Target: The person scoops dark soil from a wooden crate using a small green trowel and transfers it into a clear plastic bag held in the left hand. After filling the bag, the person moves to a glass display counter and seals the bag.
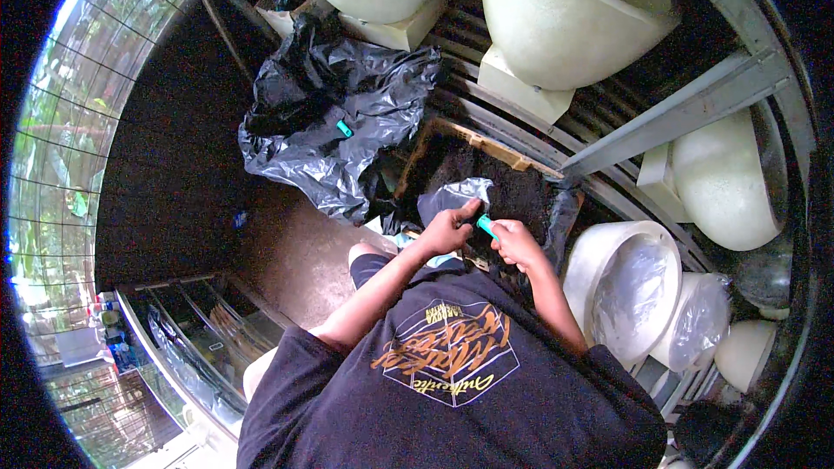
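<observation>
My left hand (447, 231) is closed on the rim of a small dark plastic bag (441, 198), whose shiny edge stands up past my fingers. Close by, my right hand (519, 246) grips a short teal cylinder (486, 226), its end pointing toward my left hand. Whether the cylinder touches the bag I cannot tell. Both hands are over the near side of a wooden-edged crate (478, 140) of dark soil (512, 191). A similar teal piece (344, 128) lies on a crumpled black plastic sheet (304, 152) farther left.
Large cream bowl-shaped planters (565, 22) stand on slatted racks ahead and to the right. A grey metal beam (686, 108) slants across the right side. Clear plastic lies inside one planter (582, 278). A glass-topped cabinet (208, 339) is at lower left, beside wire mesh.
</observation>
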Tool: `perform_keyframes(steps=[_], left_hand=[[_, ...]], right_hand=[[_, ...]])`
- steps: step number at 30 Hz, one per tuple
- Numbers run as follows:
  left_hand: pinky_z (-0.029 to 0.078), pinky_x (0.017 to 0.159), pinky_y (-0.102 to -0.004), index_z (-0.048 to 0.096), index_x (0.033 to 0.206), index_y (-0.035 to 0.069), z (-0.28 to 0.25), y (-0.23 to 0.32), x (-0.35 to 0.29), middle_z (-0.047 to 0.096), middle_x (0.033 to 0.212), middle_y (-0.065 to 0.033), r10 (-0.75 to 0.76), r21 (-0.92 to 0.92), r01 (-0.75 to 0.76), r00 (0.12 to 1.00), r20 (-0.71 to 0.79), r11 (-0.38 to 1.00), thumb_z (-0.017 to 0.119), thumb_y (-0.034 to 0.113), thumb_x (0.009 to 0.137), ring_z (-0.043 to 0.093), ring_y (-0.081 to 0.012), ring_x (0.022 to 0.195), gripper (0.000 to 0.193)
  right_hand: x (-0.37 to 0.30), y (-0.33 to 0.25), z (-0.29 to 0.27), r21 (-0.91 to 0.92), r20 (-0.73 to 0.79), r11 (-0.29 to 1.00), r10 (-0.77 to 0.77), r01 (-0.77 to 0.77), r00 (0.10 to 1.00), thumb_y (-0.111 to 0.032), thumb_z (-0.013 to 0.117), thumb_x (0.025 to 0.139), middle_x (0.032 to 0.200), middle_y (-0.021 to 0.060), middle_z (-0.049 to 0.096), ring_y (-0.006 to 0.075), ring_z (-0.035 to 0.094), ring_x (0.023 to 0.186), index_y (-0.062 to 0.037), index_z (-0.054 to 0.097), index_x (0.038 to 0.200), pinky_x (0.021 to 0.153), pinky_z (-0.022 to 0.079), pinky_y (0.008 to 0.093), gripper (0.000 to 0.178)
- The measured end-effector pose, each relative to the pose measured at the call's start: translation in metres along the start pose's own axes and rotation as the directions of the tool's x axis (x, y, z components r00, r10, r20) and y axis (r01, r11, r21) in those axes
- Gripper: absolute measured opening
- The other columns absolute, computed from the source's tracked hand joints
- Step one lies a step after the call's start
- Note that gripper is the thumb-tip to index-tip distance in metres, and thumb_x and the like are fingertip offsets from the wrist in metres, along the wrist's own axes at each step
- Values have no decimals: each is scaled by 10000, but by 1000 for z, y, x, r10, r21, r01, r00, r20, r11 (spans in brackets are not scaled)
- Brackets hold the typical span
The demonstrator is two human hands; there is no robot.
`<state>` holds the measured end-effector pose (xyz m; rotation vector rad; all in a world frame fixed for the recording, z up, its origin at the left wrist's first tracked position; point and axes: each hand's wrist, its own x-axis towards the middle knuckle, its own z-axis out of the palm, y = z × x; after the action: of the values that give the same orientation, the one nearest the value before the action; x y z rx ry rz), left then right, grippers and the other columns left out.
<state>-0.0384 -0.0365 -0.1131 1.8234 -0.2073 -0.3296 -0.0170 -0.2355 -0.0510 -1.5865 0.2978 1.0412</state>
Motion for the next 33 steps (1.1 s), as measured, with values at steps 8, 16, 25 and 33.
perform_keyframes(steps=[8, 16, 25, 33], left_hand=[[518, 779, -258, 363, 1421, 48, -55, 16, -6, 511, 1353, -65, -352, -271, 293, 914, -200, 917, 459, -1, 843, 611, -122, 937, 588], [278, 1083, -257, 316, 1421, -16, -59, 76, -27, 274, 1515, -108, -289, -408, 215, 949, -128, 887, 489, -77, 776, 260, -168, 1382, 671], [250, 1048, -263, 287, 1433, -10, -59, 87, -43, 248, 1526, -97, -250, -209, 227, 963, -95, 951, 555, -63, 753, 260, -159, 1342, 733], [479, 822, -249, 247, 1463, 43, -57, 85, -36, 245, 1531, -58, -294, -273, 255, 949, -112, 928, 521, -79, 761, 465, -108, 1099, 763]], right_hand=[[-59, -16, -41, -13, 57, 999, 44, -44, 997, -251, 509, 959, 611, -34, 466, 14, 311, 398, -85, 568, 1111, 342, 210, 184, 233], [6, 30, -114, -444, -311, 887, -19, -127, 950, -315, 567, 874, 654, 91, 602, 164, 520, 448, -15, 669, 884, 410, 401, 333, 317], [198, 167, -57, -419, -335, 907, -115, -38, 935, -321, 557, 872, 541, 130, 555, 251, 537, 429, 29, 583, 658, 442, 398, 401, 410], [144, 184, -67, 285, -268, 957, 138, -59, 953, -304, 586, 907, 610, -6, 471, 67, 363, 421, -52, 570, 1069, 363, 279, 232, 299]])
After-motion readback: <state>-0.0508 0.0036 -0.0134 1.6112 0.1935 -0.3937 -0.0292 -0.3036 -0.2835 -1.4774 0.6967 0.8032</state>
